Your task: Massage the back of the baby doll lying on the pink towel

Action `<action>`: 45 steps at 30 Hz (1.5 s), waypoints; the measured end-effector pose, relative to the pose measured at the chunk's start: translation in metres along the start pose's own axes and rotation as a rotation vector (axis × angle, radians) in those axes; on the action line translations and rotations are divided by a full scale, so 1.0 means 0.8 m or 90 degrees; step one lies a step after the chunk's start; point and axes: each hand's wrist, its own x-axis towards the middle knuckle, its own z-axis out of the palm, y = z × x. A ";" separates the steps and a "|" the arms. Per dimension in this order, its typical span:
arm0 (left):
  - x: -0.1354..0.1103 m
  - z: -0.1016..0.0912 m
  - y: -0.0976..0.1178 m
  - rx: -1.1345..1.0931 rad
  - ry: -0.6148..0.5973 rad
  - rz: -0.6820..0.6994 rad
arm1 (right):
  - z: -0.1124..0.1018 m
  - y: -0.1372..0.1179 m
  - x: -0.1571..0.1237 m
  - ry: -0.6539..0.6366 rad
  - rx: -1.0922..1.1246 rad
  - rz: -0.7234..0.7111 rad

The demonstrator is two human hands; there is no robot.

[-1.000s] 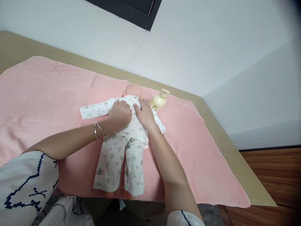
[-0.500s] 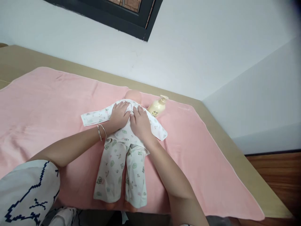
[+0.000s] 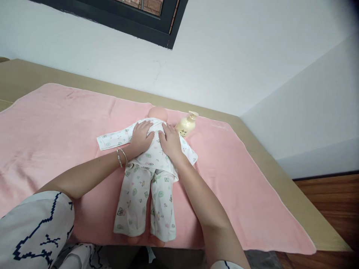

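Note:
A baby doll (image 3: pixel 157 112) lies on a pink towel (image 3: pixel 56 123), dressed in a white printed top (image 3: pixel 112 137) and matching trousers (image 3: pixel 146 201). My left hand (image 3: pixel 141 137) lies flat on the doll's chest, fingers stretched out towards the collar, a bangle on the wrist. My right hand (image 3: pixel 169 141) rests beside it on the other half of the chest, fingers also flat on the fabric. Both hands touch the top near its middle seam. Neither one holds anything.
A cream pump bottle (image 3: pixel 186 125) lies on the towel just right of the doll's head. The towel covers a tan table (image 3: pixel 280 175) set against a white wall, with a dark window frame (image 3: pixel 157 22) above. Wooden floor (image 3: pixel 331 201) shows at the right.
Both hands have stayed flat on the doll's chest, shifting slightly towards the collar. The view has tilted a little, showing more of the window.

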 end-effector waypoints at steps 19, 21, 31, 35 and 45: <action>-0.011 -0.022 0.026 0.165 -0.021 0.111 | -0.009 -0.023 -0.014 -0.008 -0.062 -0.016; 0.000 -0.022 0.020 0.140 -0.029 0.055 | -0.013 -0.039 -0.021 -0.021 -0.106 -0.014; -0.024 -0.030 0.044 0.270 -0.111 0.103 | -0.014 -0.013 -0.005 -0.071 -0.051 -0.047; -0.024 -0.046 0.055 0.275 -0.164 0.126 | -0.015 -0.001 0.002 -0.096 -0.031 -0.056; 0.029 -0.049 0.004 0.140 -0.282 -0.050 | -0.033 -0.043 -0.017 -0.145 -0.061 -0.039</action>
